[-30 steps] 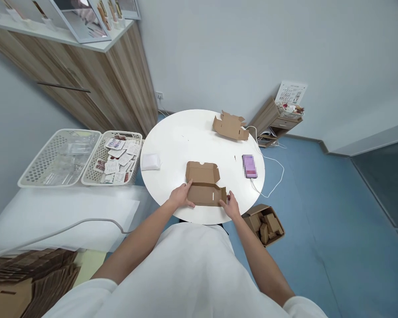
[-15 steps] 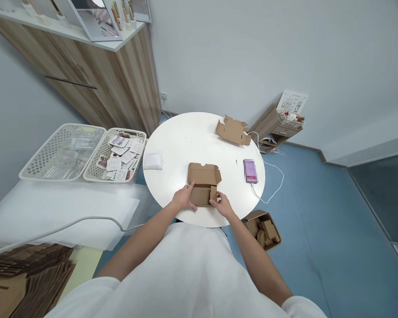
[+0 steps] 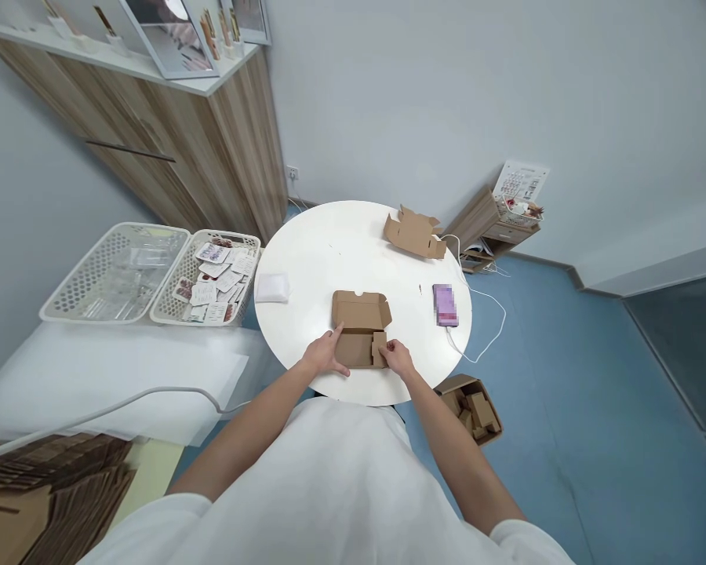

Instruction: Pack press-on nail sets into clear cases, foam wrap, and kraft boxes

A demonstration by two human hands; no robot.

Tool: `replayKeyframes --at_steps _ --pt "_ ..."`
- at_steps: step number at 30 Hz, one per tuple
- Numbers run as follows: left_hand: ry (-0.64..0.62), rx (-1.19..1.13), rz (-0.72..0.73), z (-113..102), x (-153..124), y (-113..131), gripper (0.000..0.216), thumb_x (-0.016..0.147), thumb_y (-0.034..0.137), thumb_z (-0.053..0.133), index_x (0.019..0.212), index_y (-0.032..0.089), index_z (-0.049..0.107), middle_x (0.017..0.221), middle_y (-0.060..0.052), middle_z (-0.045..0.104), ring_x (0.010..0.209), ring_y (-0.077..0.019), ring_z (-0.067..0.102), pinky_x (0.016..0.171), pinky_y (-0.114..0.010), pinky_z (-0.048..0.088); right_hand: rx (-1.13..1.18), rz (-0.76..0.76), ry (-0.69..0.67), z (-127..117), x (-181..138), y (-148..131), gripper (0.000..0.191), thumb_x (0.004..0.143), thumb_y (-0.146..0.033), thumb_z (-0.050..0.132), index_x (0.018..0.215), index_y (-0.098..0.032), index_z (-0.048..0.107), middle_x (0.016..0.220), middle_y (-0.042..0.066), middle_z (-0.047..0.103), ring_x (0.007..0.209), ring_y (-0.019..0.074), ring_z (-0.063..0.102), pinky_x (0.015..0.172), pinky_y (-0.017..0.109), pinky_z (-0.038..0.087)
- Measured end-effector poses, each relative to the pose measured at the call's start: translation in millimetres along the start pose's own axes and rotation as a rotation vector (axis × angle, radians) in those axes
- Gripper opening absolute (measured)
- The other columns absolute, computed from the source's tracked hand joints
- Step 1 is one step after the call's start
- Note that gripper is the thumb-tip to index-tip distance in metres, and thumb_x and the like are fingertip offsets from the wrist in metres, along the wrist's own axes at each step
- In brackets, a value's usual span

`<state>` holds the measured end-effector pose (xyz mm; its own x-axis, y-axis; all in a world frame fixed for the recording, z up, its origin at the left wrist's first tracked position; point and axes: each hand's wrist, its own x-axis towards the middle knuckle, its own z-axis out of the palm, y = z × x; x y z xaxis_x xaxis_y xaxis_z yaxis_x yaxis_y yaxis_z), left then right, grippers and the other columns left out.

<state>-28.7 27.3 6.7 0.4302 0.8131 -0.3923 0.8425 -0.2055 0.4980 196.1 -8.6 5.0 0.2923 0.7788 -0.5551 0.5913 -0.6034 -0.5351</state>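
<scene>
A partly folded brown cardboard box [image 3: 362, 312] lies near the front of the round white table, its lid panel laid back away from me. My left hand [image 3: 325, 353] grips the box's left side, thumb along the near edge and fingers at the fold. With bent, closed fingers, my right hand [image 3: 398, 358] pinches the small side flap [image 3: 379, 348] at the box's right end. Part of that flap is hidden behind the fingertips.
Another unfolded cardboard box [image 3: 415, 233] lies at the table's far right, above a purple phone-like object [image 3: 445, 304] with a white cable. A white packet [image 3: 272, 288] rests at left. Baskets hold cards [image 3: 212, 275] and clear plastic [image 3: 135, 267]. A carton [image 3: 476, 408] stands on the floor.
My right hand has shifted slightly right and its fingers have closed on the side flap, which now leans further outward. My left hand stays at the box's left side.
</scene>
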Motion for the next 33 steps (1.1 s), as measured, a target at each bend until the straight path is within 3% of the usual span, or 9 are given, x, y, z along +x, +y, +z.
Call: replayKeyframes --at_steps 13,19,24,30,33 --pt "-0.054 0.034 -0.031 -3.1 -5.6 5.3 0.129 0.036 0.058 0.073 0.138 0.023 0.002 0.109 -0.012 0.049 0.089 -0.0294 0.057 0.068 -0.031 0.042 0.207 0.125 -0.166 -8.6 5.6 -2.3 0.026 0.073 -0.042 0.056 0.079 -0.017 0.050 0.080 0.007 0.064 0.060 0.0125 0.060 0.050 0.022 0.046" --pt "-0.074 0.033 -0.023 -2.4 -9.7 5.5 0.131 0.036 0.060 0.072 0.138 0.023 -0.002 0.109 -0.012 0.049 0.091 -0.0304 0.056 0.071 -0.033 0.042 0.153 0.120 -0.235 -14.3 1.1 -2.0 0.030 0.077 -0.046 0.050 0.077 -0.016 0.053 0.072 0.006 0.064 0.057 0.0110 0.059 0.051 0.022 0.047" --pt "-0.080 0.050 -0.021 -0.6 -10.1 5.7 0.132 0.038 0.060 0.071 0.138 0.022 -0.006 0.110 -0.013 0.050 0.091 -0.0303 0.056 0.070 -0.033 0.042 -0.067 0.077 -0.150 -8.9 -0.4 -6.6 0.025 0.078 -0.041 0.049 0.078 -0.016 0.053 0.068 0.006 0.063 0.058 0.0141 0.060 0.055 0.025 0.045" --pt "-0.093 0.060 -0.018 -1.3 -10.3 7.1 0.130 0.039 0.061 0.070 0.138 0.022 -0.006 0.111 -0.012 0.052 0.097 -0.0306 0.054 0.074 -0.033 0.041 -0.372 -0.003 0.030 2.8 -7.0 -9.5 0.017 0.079 -0.032 0.046 0.079 -0.017 0.054 0.087 0.011 0.061 0.085 0.0247 0.059 0.065 0.030 0.041" --pt "-0.103 0.059 -0.020 -1.6 -11.1 8.5 0.130 0.039 0.061 0.069 0.138 0.021 -0.006 0.105 -0.011 0.057 0.095 -0.0299 0.056 0.071 -0.032 0.041 -0.456 -0.020 0.061 6.0 -11.3 -7.6 0.018 0.081 -0.030 0.042 0.081 -0.017 0.055 0.086 0.012 0.061 0.086 0.0257 0.058 0.064 0.031 0.040"
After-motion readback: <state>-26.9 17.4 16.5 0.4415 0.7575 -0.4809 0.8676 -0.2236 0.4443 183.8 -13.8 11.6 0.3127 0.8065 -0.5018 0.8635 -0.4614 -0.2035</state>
